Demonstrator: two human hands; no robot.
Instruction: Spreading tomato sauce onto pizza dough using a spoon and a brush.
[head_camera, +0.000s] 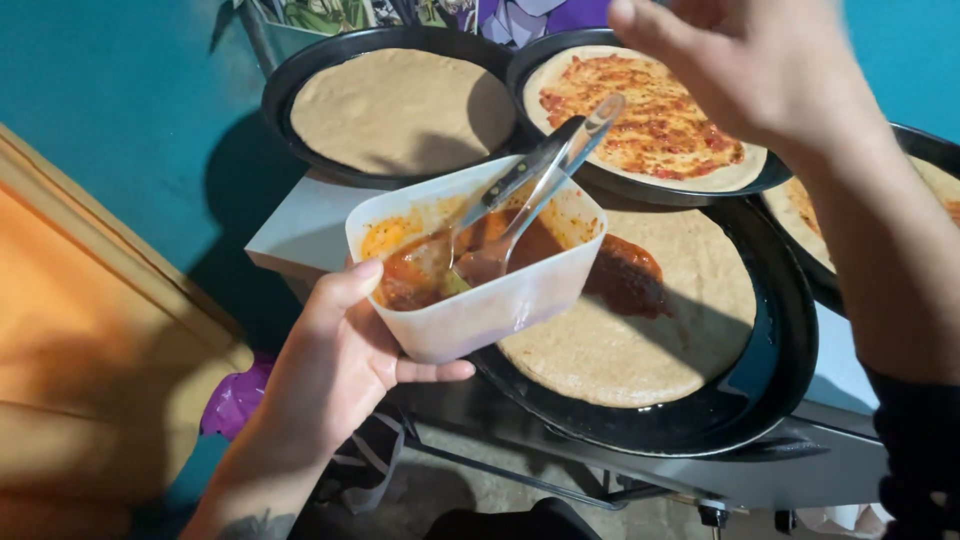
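Fingers (420, 371) curled under sauce tub (480, 290)

The left hand (335, 365) grips a white plastic tub (480, 270) of red sauce, two spoons (530, 195) leaning inside it; the right hand (760, 70) hangs open above a sauced pizza base (650, 120); below the tub a dough round (640, 320) in a black pan (780, 370) carries one sauce blob (625, 275); a bare base (400, 110) lies behind
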